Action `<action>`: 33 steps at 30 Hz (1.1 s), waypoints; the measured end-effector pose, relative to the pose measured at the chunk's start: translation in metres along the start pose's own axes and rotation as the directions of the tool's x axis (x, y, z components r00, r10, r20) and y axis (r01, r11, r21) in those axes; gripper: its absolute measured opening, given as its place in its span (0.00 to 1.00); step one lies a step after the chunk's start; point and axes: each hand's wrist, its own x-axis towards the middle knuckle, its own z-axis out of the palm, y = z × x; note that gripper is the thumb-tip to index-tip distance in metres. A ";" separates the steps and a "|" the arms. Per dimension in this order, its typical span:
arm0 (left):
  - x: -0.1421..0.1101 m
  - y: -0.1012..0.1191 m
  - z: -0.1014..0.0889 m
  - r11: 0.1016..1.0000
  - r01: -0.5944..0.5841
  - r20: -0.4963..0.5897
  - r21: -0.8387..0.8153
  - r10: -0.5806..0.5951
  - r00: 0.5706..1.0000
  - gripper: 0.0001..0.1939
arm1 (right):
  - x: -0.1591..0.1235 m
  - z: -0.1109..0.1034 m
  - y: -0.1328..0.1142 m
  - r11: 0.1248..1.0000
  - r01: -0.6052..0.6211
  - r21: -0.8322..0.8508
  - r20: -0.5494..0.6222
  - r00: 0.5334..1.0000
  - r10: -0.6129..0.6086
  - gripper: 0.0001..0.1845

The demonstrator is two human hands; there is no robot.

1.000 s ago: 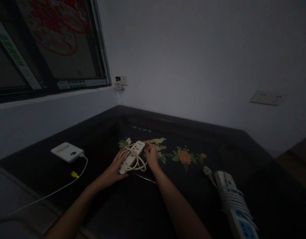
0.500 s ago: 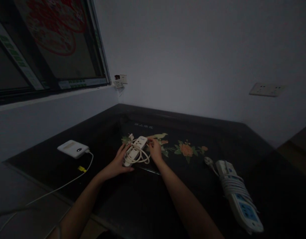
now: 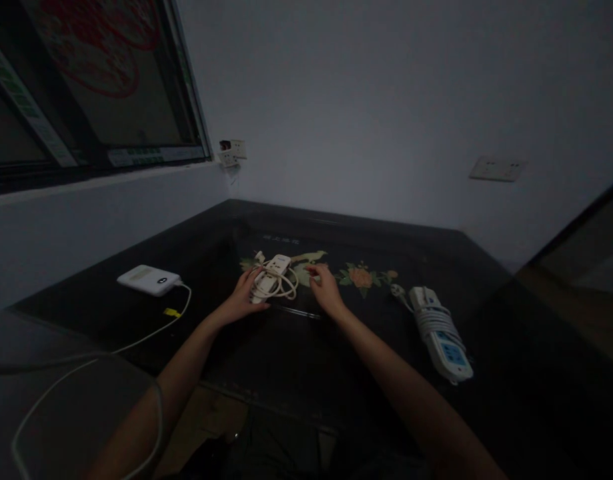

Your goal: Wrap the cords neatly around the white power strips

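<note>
Dim light fell on a glossy black tabletop (image 3: 266,353) set against a pale wall (image 3: 366,120). Left of its middle we found a white power strip (image 3: 281,261) lying at a slant, with a cream cord (image 3: 290,293) looped loosely over it. We saw the left hand (image 3: 242,300) holding the strip's left side, fingers over the cord, thumb at the near end. Just to the right, apart from the strip, was the right hand (image 3: 325,288), its fingers curled with a narrow gap; we could not tell whether they pinched anything. Around them spread a flower-and-bird design (image 3: 360,277). Farther right we noticed a second power strip (image 3: 451,357), wrapped in grey cord (image 3: 435,323). Well to the left sat a white box (image 3: 149,280) with a cable (image 3: 190,293), a yellow tag (image 3: 171,312) beside it. Far left was a dark window (image 3: 146,113).
</note>
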 end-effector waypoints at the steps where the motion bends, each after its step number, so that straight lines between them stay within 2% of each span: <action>1: 0.000 0.000 0.000 1.000 -0.001 -0.011 0.002 0.001 1.000 0.51 | -0.007 -0.015 -0.006 1.000 0.031 -0.003 0.031 0.999 -0.031 0.18; 5: 0.002 -0.001 0.004 0.999 -0.020 -0.054 0.026 0.021 0.998 0.46 | -0.044 -0.086 -0.033 0.997 0.041 -0.066 0.035 0.999 -0.039 0.15; 9: 0.002 0.000 0.010 0.994 -0.049 -0.072 0.094 0.056 0.996 0.39 | -0.091 -0.170 -0.044 0.971 0.037 -0.234 -0.089 0.994 -0.060 0.13; 12: 0.001 0.004 0.013 0.987 -0.054 -0.087 0.154 0.068 0.994 0.39 | -0.124 -0.229 -0.028 0.926 -0.086 -0.368 -0.237 0.971 -0.004 0.13; 15: 0.000 0.009 0.014 0.967 -0.054 -0.115 0.248 0.085 0.990 0.40 | -0.148 -0.265 0.004 0.854 -0.231 -0.466 -0.317 0.945 0.083 0.17; 17: 0.001 0.011 0.014 0.949 -0.027 -0.132 0.314 0.072 0.989 0.41 | -0.155 -0.272 0.024 0.832 -0.290 -0.473 -0.330 0.934 0.138 0.24; 19: 0.002 0.011 0.014 0.935 -0.007 -0.111 0.354 0.050 0.993 0.42 | -0.156 -0.267 0.037 0.823 -0.327 -0.465 -0.312 0.930 0.193 0.31; 22: 0.008 0.007 0.011 0.931 -0.015 -0.067 0.366 0.043 0.997 0.44 | -0.153 -0.252 0.044 0.819 -0.333 -0.468 -0.266 0.936 0.229 0.38; 26: 0.036 0.014 0.001 0.927 0.019 -0.091 0.376 0.017 0.996 0.37 | -0.148 -0.242 0.046 0.817 -0.319 -0.481 -0.232 0.945 0.233 0.42; 29: 0.072 0.029 -0.003 0.896 0.149 -0.120 0.418 -0.108 0.987 0.32 | -0.148 -0.243 0.049 0.820 -0.339 -0.461 -0.247 0.937 0.248 0.44; 31: 0.095 0.038 -0.002 0.840 0.312 -0.131 0.444 -0.283 0.950 0.33 | -0.150 -0.242 0.049 0.827 -0.353 -0.437 -0.255 0.931 0.263 0.45; 33: 0.113 0.043 0.002 0.782 0.393 -0.059 0.483 -0.418 0.906 0.35 | -0.151 -0.241 0.049 0.837 -0.367 -0.406 -0.262 0.924 0.278 0.45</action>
